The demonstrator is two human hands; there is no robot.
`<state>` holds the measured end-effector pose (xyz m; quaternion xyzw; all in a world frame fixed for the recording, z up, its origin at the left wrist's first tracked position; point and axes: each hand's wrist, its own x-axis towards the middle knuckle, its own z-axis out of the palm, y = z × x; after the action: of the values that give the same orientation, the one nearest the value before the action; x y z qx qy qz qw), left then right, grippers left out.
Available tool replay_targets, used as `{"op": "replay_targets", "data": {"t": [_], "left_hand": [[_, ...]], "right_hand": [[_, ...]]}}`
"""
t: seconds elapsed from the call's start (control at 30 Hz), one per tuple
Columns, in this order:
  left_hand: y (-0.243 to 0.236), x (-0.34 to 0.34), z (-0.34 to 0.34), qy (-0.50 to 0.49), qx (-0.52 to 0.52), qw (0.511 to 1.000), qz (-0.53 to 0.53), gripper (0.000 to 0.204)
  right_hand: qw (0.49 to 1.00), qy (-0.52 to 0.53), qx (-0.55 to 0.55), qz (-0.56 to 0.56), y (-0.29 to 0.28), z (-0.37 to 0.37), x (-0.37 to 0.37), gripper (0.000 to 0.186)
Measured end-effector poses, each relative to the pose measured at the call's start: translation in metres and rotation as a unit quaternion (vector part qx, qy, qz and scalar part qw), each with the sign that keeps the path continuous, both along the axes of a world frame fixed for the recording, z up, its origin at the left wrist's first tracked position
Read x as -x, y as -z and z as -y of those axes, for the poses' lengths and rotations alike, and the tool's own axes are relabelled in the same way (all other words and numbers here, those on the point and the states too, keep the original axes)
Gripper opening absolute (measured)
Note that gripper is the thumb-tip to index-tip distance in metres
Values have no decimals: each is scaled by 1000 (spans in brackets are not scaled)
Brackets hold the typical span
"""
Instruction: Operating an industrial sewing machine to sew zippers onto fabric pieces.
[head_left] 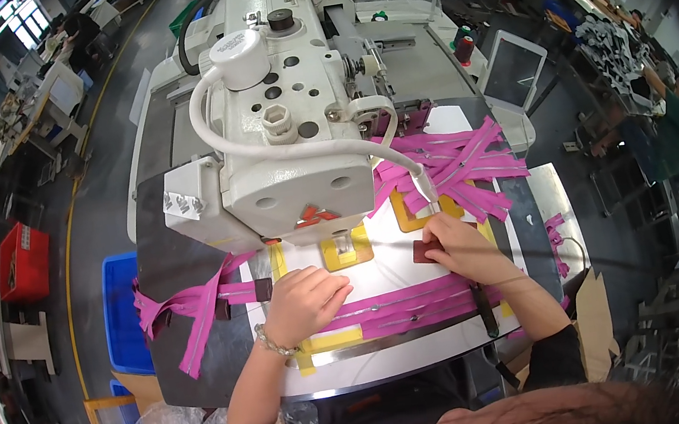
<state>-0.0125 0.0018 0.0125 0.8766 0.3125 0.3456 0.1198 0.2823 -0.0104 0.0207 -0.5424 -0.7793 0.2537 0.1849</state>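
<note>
My right hand (461,248) pinches a small dark red patch (424,252) over the white work plate (379,241). A dark, narrow tool (484,310) lies below my right wrist, its kind unclear. My left hand (307,303), fingers curled in, rests near the plate's left side; whatever is in it is hidden. Just beyond its knuckles, a pink zipper strip (203,299) ends in a dark tab (264,289). Between my hands sits a yellow-framed window (347,249), under the sewing machine head (301,191). Pink zipper strips (415,306) lie across the plate's near part.
A heap of pink zippers (455,161) covers the back right of the plate, beside a second yellow frame (412,214). A white hose (277,149) arches over the machine head. At left stand a blue bin (125,314) and a red crate (24,263); a person (678,117) sits far right.
</note>
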Motion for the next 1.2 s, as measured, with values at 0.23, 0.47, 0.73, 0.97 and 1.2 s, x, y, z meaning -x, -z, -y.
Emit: {"op": "replay_targets", "data": {"t": [0.23, 0.47, 0.73, 0.97, 1.2], "left_hand": [[6, -3, 2, 7, 25, 1000, -3, 7], [6, -1, 3, -1, 37, 999, -10, 8], [-2, 3, 3, -11, 21, 1000, -8, 8], [-28, 133, 37, -317, -121, 936, 88, 8], [-4, 343, 254, -498, 225, 785, 293, 13]], "right_hand": [[996, 47, 78, 7, -8, -3, 5, 22], [999, -14, 33, 17, -16, 4, 4, 34], [993, -19, 114, 36, -11, 0, 0, 40], [997, 5, 73, 16, -8, 0, 5, 36], [997, -23, 74, -15, -4, 4, 0, 33]]}}
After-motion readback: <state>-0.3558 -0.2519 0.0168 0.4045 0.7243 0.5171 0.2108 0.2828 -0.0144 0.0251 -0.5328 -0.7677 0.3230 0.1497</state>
